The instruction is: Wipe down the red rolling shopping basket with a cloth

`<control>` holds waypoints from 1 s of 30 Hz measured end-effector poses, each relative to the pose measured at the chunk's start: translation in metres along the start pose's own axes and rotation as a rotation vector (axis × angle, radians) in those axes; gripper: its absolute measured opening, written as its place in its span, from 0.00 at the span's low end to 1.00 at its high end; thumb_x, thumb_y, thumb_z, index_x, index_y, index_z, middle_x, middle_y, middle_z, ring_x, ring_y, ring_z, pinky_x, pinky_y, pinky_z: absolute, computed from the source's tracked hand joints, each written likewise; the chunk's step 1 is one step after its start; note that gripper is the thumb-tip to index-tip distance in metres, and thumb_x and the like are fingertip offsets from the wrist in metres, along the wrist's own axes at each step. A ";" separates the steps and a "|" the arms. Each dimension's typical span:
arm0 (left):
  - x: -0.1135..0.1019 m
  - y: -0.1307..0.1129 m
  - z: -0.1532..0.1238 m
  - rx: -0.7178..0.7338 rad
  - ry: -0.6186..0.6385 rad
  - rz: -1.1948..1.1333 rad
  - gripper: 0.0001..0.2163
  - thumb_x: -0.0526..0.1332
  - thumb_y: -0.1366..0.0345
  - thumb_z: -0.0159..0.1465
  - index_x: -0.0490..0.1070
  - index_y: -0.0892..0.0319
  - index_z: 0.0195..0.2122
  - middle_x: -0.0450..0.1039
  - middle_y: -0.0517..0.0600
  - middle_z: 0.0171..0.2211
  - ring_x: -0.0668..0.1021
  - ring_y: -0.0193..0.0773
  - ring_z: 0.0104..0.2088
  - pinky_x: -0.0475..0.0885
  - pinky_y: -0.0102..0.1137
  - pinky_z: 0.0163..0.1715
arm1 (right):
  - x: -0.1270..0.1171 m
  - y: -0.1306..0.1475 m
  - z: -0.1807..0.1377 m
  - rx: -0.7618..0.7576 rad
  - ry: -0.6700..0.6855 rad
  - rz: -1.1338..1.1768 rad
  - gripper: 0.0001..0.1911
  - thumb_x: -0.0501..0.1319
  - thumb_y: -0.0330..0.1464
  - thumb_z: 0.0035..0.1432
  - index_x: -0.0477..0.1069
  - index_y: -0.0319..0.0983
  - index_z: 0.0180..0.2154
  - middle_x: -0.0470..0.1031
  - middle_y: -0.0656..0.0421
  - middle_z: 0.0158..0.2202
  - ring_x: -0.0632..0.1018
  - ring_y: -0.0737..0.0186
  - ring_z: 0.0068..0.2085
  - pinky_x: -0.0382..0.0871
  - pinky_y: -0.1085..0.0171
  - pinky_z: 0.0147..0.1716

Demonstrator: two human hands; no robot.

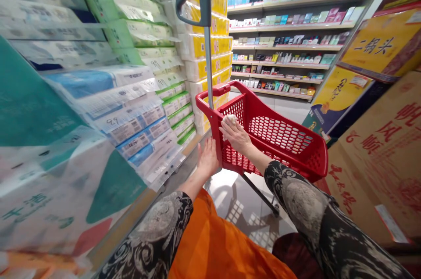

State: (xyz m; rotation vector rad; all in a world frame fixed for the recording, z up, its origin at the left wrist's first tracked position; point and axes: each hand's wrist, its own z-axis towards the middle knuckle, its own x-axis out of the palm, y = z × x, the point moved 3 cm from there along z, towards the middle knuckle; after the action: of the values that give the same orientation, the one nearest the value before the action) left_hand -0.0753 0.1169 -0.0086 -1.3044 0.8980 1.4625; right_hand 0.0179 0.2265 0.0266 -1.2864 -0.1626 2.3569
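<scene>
A red plastic shopping cart (283,132) with perforated walls stands in front of me, a grey upright handle (208,46) rising from its left end. My right hand (237,136) presses a crumpled white cloth (229,120) against the near side of the basket close to that end. Fingers stretched, my left hand (208,157) lies against the outer left end of the cart and holds nothing. The basket's bottom is partly hidden by my right forearm and the near wall.
Stacked tissue packs (141,108) rise along the left. Cardboard cartons (384,147) crowd the right side. Shelves of small boxed goods (286,46) stand at the back. The cart's leg and wheel (275,211) rest on the tiled floor (230,191).
</scene>
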 end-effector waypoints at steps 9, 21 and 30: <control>0.008 0.011 -0.007 -0.005 0.019 0.034 0.34 0.54 0.69 0.53 0.46 0.66 0.63 0.43 0.59 0.65 0.48 0.48 0.65 0.45 0.50 0.61 | 0.044 0.039 -0.052 -0.134 0.301 0.088 0.14 0.53 0.26 0.58 0.71 0.34 0.46 0.69 0.48 0.53 0.63 0.52 0.59 0.54 0.49 0.59; -0.011 0.048 0.006 -0.102 -0.064 0.034 0.35 0.53 0.71 0.52 0.45 0.68 0.63 0.39 0.59 0.66 0.46 0.46 0.65 0.44 0.51 0.61 | 0.026 0.015 0.069 -0.159 0.083 -0.036 0.18 0.51 0.26 0.61 0.66 0.31 0.51 0.62 0.46 0.58 0.59 0.48 0.61 0.54 0.46 0.59; -0.039 0.059 0.025 -0.119 -0.139 0.057 0.35 0.54 0.70 0.52 0.45 0.68 0.63 0.40 0.59 0.66 0.46 0.47 0.65 0.45 0.49 0.61 | -0.002 0.018 0.105 -0.331 -0.027 -0.063 0.16 0.53 0.27 0.60 0.67 0.35 0.50 0.66 0.48 0.56 0.62 0.51 0.60 0.55 0.46 0.59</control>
State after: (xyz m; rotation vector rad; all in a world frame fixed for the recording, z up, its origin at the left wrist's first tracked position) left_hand -0.1399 0.1166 0.0297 -1.2544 0.7733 1.6513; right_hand -0.0735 0.2209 0.0812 -1.3729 -0.6149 2.3614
